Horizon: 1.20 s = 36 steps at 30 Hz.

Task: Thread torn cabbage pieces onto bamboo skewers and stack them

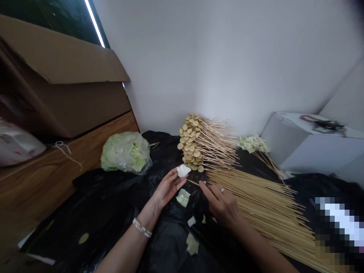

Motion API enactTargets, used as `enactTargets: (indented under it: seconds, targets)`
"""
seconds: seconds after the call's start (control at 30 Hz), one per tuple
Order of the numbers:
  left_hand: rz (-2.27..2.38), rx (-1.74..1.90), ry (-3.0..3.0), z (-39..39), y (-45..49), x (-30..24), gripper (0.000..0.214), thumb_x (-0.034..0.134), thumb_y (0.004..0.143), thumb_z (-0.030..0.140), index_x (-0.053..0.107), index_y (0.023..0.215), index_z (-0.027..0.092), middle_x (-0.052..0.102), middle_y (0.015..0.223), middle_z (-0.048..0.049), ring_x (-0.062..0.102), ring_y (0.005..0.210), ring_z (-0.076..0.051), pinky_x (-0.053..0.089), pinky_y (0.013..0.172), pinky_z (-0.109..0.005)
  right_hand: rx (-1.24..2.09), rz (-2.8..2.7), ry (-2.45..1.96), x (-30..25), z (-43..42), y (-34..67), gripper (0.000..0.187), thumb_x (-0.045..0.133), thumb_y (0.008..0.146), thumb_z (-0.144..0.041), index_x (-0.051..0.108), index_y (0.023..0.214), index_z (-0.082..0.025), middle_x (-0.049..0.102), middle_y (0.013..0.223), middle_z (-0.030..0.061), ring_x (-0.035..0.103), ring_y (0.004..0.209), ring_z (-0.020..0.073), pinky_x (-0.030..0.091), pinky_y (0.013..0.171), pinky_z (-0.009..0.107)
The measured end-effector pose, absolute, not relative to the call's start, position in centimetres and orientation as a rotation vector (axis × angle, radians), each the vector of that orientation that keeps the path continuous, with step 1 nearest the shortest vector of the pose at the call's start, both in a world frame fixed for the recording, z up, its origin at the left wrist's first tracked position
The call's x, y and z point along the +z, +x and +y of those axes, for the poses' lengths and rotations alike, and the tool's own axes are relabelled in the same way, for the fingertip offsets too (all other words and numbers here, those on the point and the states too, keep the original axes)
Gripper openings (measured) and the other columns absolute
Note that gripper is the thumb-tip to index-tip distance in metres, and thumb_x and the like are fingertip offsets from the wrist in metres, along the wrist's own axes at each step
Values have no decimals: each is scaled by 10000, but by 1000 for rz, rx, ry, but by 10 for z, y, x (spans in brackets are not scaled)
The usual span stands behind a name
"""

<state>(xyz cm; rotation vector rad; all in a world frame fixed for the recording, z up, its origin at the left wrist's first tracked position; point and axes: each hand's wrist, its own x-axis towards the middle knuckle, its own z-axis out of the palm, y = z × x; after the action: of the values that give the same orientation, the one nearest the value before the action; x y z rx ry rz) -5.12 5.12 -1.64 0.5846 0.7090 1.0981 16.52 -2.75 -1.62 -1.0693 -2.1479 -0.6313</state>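
Note:
My left hand (167, 187) is closed on a pale cabbage leaf piece (184, 170), pinched at the fingertips. Opposite it, my right hand (223, 203) grips a thin wooden skewer (193, 182), whose tip points at the left fingers, just below the leaf piece. Loose cabbage pieces (182, 198) lie on black plastic sheeting (167, 235) beneath and between my hands. Many bare skewers (264, 204) spread side by side to the right, partly behind my right forearm. Just beyond my hands, a pile of skewered round pale slices (191, 142) has its sticks pointing right.
A plastic bag of cabbage (126, 152) sits at left, below a large cardboard box (65, 102). Skewers with cabbage pieces (253, 144) rest near a white box (307, 140) at right. A white wall (227, 60) stands behind. One round slice (83, 238) lies front left.

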Motion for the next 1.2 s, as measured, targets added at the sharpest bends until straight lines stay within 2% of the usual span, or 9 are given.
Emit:
enactTargets:
  seconds: [0.13,0.27,0.4,0.5,0.8,1.2]
  targets:
    - [667,1035,497,48,-48,-17,248,632,836,105,595,1079,134,706,1066,-136,699,964,-226,548,886,-339,-654,-2127,-1164,-21,-22,166,434,443,889,-67,524,1314,-104,600,766,44,521,709,170,347,601,304]
    - [756,1050,531,44,-44,-18,193,642,807,42,605,968,141,723,1004,-97,711,877,-187,570,849,-334,-643,-2169,-1196,-22,-23,165,408,452,888,-74,558,1281,-109,603,780,51,517,729,173,355,630,305]
    - [815,1077,525,44,-43,-19,187,676,781,44,625,925,152,729,911,-52,699,752,-128,582,699,-229,-624,-2179,-1214,-25,-23,165,406,462,885,-77,568,1275,-114,608,790,57,516,739,176,353,625,301]
    - [799,1084,467,46,-43,-18,155,660,790,32,638,900,138,730,870,-53,686,676,-102,567,621,-177,-625,-2177,-1199,-26,-23,165,405,460,882,-72,572,1269,-105,602,773,55,512,723,178,345,607,305]
    - [764,1067,377,47,-42,-15,138,600,818,-13,633,879,106,730,923,-98,706,705,-122,588,644,-184,-646,-2164,-1181,-24,-24,165,405,435,893,-65,559,1277,-98,603,757,50,497,672,165,331,587,303]
    - [837,1091,428,45,-40,-18,188,680,756,-5,617,856,141,714,774,-26,683,631,-101,569,598,-172,-667,-2187,-1222,-27,-24,165,407,460,886,-68,565,1278,-103,596,783,57,490,694,175,324,596,304]
